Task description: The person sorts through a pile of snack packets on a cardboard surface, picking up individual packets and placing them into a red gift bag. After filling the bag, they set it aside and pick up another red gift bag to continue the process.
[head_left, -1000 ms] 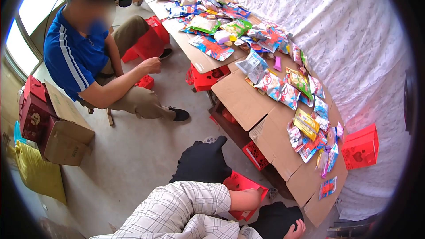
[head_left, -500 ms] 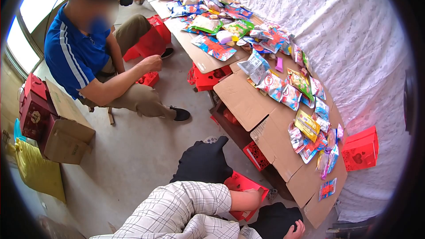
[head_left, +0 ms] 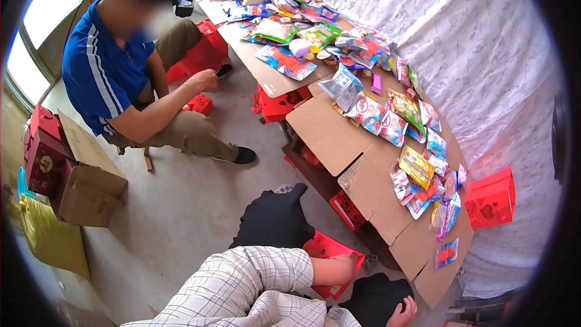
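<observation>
My left hand (head_left: 348, 261) reaches down into an open red gift box (head_left: 325, 244) between my dark-clothed knees. Its fingers are hidden by the box wall, so what they hold does not show. My right hand (head_left: 403, 313) lies by my right knee (head_left: 375, 300), fingers apart and nothing seen in it. Nearest on the cardboard-topped table (head_left: 407, 248) is a small red-and-blue snack packet (head_left: 446, 255). Further along lie a yellow packet (head_left: 416, 167) and a heap of mixed snack bags (head_left: 369, 109).
A person in a blue shirt (head_left: 100, 72) sits across on the left, an arm bent toward the table. Red boxes (head_left: 347, 209) stand under the table, and one red box (head_left: 491, 198) is beyond it. A carton (head_left: 91, 188) and yellow sack (head_left: 51, 236) stand at left.
The view has shifted slightly, moving the table and packets a little left. My left hand stays in the red box and my right hand stays by my knee.
</observation>
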A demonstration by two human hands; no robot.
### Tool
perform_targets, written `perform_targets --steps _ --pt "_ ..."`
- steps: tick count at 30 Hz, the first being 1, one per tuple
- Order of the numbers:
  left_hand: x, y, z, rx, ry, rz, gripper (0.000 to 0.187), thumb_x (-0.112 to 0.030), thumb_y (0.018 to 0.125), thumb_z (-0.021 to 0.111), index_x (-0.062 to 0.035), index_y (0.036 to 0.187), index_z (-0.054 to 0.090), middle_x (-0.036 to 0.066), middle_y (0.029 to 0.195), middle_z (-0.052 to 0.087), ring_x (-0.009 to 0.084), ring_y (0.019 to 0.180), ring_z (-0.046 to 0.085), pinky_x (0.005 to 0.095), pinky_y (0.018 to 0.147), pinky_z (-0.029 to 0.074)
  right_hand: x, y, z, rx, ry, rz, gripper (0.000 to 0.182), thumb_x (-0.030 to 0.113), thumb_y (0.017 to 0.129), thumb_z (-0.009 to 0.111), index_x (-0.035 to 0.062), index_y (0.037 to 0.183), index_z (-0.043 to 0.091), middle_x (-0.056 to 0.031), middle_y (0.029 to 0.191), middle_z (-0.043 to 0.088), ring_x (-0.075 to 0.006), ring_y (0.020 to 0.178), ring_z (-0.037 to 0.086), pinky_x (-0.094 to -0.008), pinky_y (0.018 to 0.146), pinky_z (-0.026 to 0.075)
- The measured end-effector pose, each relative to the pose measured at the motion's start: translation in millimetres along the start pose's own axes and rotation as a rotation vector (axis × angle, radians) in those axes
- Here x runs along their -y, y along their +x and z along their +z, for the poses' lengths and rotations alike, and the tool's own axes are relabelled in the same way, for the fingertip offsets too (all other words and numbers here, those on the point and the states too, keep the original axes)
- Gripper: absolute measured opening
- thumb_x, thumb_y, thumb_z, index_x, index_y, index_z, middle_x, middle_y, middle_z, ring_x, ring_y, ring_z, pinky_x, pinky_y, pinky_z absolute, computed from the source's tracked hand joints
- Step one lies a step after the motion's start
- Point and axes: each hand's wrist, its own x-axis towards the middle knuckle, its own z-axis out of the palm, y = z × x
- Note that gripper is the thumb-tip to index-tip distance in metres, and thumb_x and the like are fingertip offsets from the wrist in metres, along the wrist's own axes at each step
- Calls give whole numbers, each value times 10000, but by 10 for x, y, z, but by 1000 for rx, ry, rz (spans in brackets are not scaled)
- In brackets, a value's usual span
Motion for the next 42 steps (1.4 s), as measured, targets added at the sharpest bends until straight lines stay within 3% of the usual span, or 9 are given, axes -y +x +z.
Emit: perform_targets --steps 2,4,6,8,12,22,25,27,42 --pt "20 -231 -58 -22 9 21 590 -250 770 824 -148 1323 647 44 1334 640 331 1171 641 515 922 537 -123 14 73 48 -7 21 360 237 962 589 -5 1225 637 -199 1310 608 -384 1235 533 -467 1077 393" --pt "39 -298 36 -34 52 59 566 -243 783 810 -129 1313 650 66 1321 646 329 1159 649 508 903 545 -302 2 300 -148 75 -50 245 128 795 625 5 1007 644 -152 1176 663 -374 1133 573 -483 1010 436" --pt "46 -159 256 -285 -16 15 486 -223 815 769 -89 1270 663 114 1275 663 313 1132 668 488 860 558 -391 12 337 -143 78 -81 247 25 762 645 5 1008 649 -161 1191 659 -388 1166 554 -491 1032 423" --pt "65 -125 291 -307 -176 -87 580 -267 730 839 -104 1262 676 97 1276 674 312 1139 667 467 886 561 -237 62 271 -170 83 -33 248 119 767 705 68 1009 684 -89 1193 672 -340 1183 567 -477 1041 413" --pt "161 -643 57 -108 150 66 330 -195 881 670 -67 1182 712 128 1249 683 321 1127 675 460 874 558 -21 117 162 -163 76 16 254 129 749 725 91 998 697 -77 1190 676 -326 1176 573 -465 1033 414" --pt "77 -522 1 -2 230 27 302 -202 894 638 -70 1153 721 161 1208 691 318 1108 682 463 896 553 327 363 -13 -80 117 -72 163 206 774 729 118 911 718 -13 1076 706 -247 1103 613 -440 1005 415" --pt "77 -409 35 -20 239 24 294 -202 881 643 -71 1131 725 170 1155 706 315 1039 707 459 849 571 351 402 -9 -51 172 -95 155 217 787 728 132 915 716 2 1062 706 -222 1091 618 -436 1001 412" --pt "97 -373 105 -236 265 107 201 -181 790 698 -39 922 748 171 910 725 319 810 735 434 661 597 349 425 1 -25 225 -134 152 233 803 726 141 922 713 15 1045 708 -203 1073 624 -433 991 415" --pt "-77 655 -395 -387 350 324 233 -105 809 622 -10 1016 674 200 932 708 338 792 730 442 623 595 -78 282 -33 -26 356 -80 128 229 817 708 133 903 709 32 958 697 -167 1022 632 -413 936 449"
